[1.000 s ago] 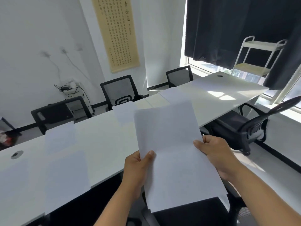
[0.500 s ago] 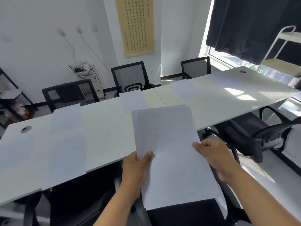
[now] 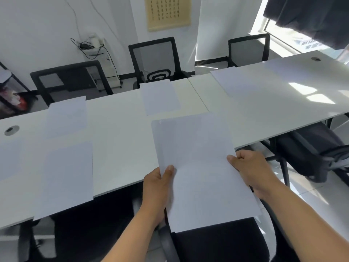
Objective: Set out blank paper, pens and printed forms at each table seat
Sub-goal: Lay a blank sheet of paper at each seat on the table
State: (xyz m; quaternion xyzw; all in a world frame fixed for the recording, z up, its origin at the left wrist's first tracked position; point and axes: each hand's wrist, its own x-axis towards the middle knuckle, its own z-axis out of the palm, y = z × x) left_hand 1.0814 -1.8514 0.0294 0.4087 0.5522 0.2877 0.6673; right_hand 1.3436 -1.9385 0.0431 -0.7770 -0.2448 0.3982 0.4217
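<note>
Nearest the camera, below the desk edge: black fabric seat of an office chair [image 3: 222, 242], tucked under the person's forearms.

Held item: thin stack of white blank paper sheets [image 3: 198, 167], far end reaching over the near edge of the desk, near end over the chair. Left hand [image 3: 156, 184] pinching the stack's left edge, thumb on top, other fingers beneath. Right hand [image 3: 253, 167] closed on the right edge likewise, thumb on top.

Long white laminate desk [image 3: 120, 148], built of two joined tops.

Near side, left: one white sheet [image 3: 66, 176] lying flat, its lower edge overhanging the desk; another pale sheet [image 3: 9, 157] at the far left, partly cut off.

Far side: three white sheets, left [image 3: 67, 114], middle [image 3: 159, 97] and right [image 3: 238, 80], each before a black mesh-backed chair [image 3: 154, 57].

Status, judged: blank paper laid at five seats; the seat straight ahead not yet served, and the right end of the desk bare. No pens and no printed forms visible anywhere; those rounds appear entirely outstanding. Whether the laid sheets carry print cannot be told.
</note>
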